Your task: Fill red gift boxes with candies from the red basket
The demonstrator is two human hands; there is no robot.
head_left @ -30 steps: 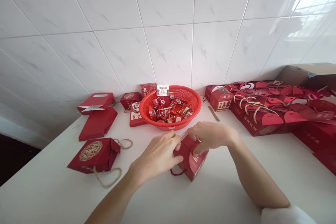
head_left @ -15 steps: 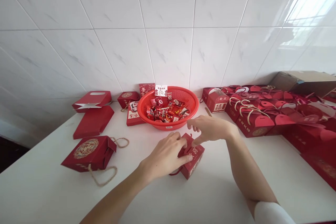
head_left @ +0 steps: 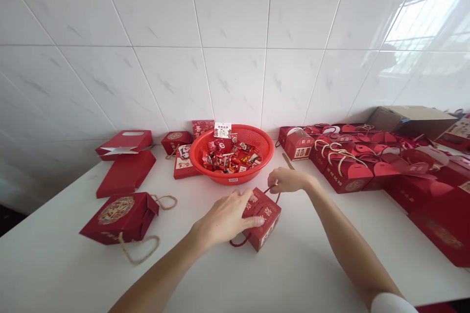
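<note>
1. Small red box (head_left: 267,209) sits just nr side of the red basket (head_left: 253,137), a bit right of the basket's centre; its top looks folded closed, tho fingers cover part
2. Left hand (head_left: 229,212) grasps the box, thumb across the top, fingers over the left part, tips partly hidden
3. Right hand (head_left: 288,179), nr the basket's nearer right edge, pinches the red cord (head_left: 278,198) on the box
4. Second cord loop (head_left: 238,245) lies on the side away from the basket, no hand on it
5. Left hand prob does best w/ light, steady pressure, b/c thin card likely dents
6. Cord pull should be gentle & straight out of its hole; a sideways tug could tear card or swing the box round
7. Worth checking both loops stick out abt equally & neither is caught under a flap
8. Right hand should prob stay clear of the wooden stick (head_left: 288,161) right of the basket
</note>
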